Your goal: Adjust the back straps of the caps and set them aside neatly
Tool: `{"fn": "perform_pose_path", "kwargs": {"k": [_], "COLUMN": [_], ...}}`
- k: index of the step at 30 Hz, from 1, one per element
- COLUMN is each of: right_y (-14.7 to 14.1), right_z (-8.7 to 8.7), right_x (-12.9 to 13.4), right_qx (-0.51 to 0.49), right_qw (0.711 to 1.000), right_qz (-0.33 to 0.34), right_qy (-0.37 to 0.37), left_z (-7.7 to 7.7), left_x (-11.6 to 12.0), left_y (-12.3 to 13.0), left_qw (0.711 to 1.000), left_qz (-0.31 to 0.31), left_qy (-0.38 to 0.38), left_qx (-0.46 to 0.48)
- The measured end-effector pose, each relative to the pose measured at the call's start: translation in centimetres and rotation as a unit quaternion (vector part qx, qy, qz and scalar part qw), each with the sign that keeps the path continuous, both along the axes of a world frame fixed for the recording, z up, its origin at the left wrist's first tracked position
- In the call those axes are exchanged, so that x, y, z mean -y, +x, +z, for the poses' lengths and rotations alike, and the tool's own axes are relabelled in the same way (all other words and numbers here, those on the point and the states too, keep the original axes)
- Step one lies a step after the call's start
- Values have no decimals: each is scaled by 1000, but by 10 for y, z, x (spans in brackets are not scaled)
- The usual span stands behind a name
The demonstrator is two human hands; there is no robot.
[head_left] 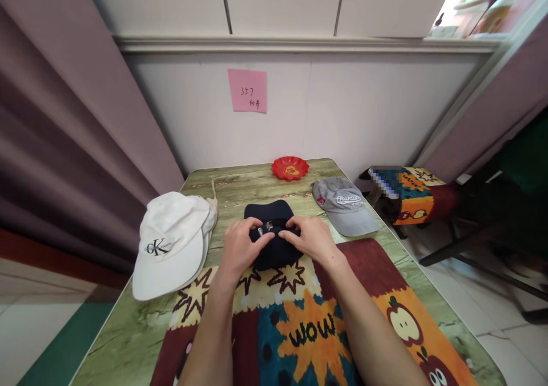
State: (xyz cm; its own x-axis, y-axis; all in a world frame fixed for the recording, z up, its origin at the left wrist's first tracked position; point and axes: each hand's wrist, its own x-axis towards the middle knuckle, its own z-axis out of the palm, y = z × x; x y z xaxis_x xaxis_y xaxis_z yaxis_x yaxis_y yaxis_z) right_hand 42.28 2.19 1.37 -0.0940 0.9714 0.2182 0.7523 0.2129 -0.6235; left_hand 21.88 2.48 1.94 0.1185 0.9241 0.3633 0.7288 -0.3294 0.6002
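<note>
A dark navy cap (274,253) lies in the middle of the table, partly on the patterned cloth. Its front carries a small shiny emblem, partly hidden by my fingers. My left hand (243,242) pinches the cap's fabric at the left of the emblem between thumb and fingers. From the other side, my right hand (314,238) grips the same fabric with thumb and forefinger. To the left sits a white cap (171,220) with a black CK logo, seemingly stacked on another light cap. A grey cap (345,198) with white lettering rests at the right.
At the table's far edge stands a red scalloped dish (290,168). A colourful cloth (308,340) covers the near part of the wooden-patterned table (111,340). A pink note (248,91) is stuck to the wall. Curtains hang on both sides; a cloth-covered stool (417,194) stands right.
</note>
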Motion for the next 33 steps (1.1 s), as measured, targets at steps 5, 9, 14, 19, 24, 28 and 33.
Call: {"fn": "perform_pose_path", "kwargs": {"k": [5, 9, 14, 19, 24, 28, 33], "right_y": [6, 15, 14, -4, -16, -18, -20], "right_z": [3, 15, 29, 26, 9, 7, 8], "right_x": [1, 1, 6, 8, 3, 4, 4], "right_qx": [19, -91, -394, -459, -422, -415, -399], "right_qw": [999, 996, 916, 882, 894, 891, 906], "right_qz": [-18, -5, 73, 87, 91, 113, 77], "right_qy": [-21, -13, -18, -57, -121, -149, -119], "left_z": [-5, 5, 7, 4, 9, 11, 11], "left_x": [-1, 4, 6, 5, 8, 11, 13], "left_y": [-1, -3, -1, -1, 4, 13, 18], "left_qw": [1000, 996, 971, 947, 954, 956, 973], "left_qz": [-4, -13, -46, -93, -104, -100, -104], "left_qy": [13, -17, -58, -108, -100, -68, -22], "left_qx": [-2, 86, 226, 288, 263, 267, 207]}}
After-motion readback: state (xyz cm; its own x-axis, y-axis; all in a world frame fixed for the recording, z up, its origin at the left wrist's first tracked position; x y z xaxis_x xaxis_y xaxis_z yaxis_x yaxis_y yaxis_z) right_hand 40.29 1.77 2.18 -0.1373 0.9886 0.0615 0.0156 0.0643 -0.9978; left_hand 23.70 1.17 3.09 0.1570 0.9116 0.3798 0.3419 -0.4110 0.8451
